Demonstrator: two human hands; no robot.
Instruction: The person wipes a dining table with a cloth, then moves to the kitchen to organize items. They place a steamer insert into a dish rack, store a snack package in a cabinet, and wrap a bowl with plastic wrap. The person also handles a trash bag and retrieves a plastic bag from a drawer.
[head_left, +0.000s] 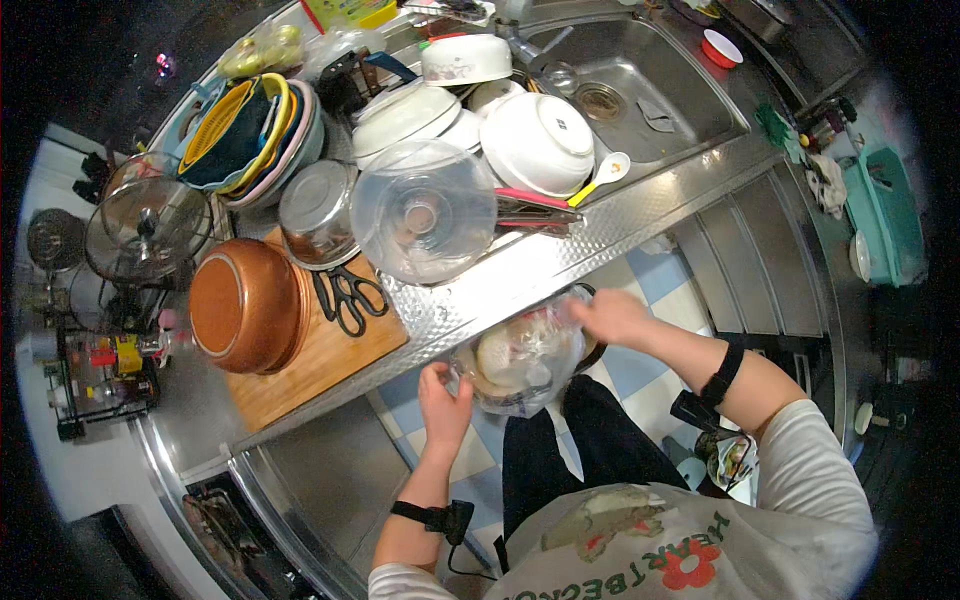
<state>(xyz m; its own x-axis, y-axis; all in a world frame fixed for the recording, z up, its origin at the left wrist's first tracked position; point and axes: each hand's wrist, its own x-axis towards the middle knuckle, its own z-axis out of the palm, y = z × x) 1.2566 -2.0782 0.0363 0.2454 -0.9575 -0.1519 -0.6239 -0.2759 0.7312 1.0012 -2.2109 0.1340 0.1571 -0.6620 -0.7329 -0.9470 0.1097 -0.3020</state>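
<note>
A clear plastic bag (525, 360) with pale, rounded contents hangs in front of the counter, above the tiled floor. At its left side is my left hand (446, 397), thumb and fingers apart around the bag's edge; how firmly it grips cannot be told. My right hand (611, 315) is closed on the bag's upper right edge, slightly blurred. Behind the bag, a dark curved rim (592, 356) shows in part. On the counter nearby are a translucent plastic lid (424, 210) and black-handled scissors (349, 300).
A copper-coloured pot (244, 307) rests on a wooden cutting board (322, 375). White bowls (536, 142), a steel pot (319, 214) and nested coloured basins (277, 142) crowd the counter. Right of them is a steel sink (675, 82). A yellow-handled spoon (600, 180) lies near the counter's edge.
</note>
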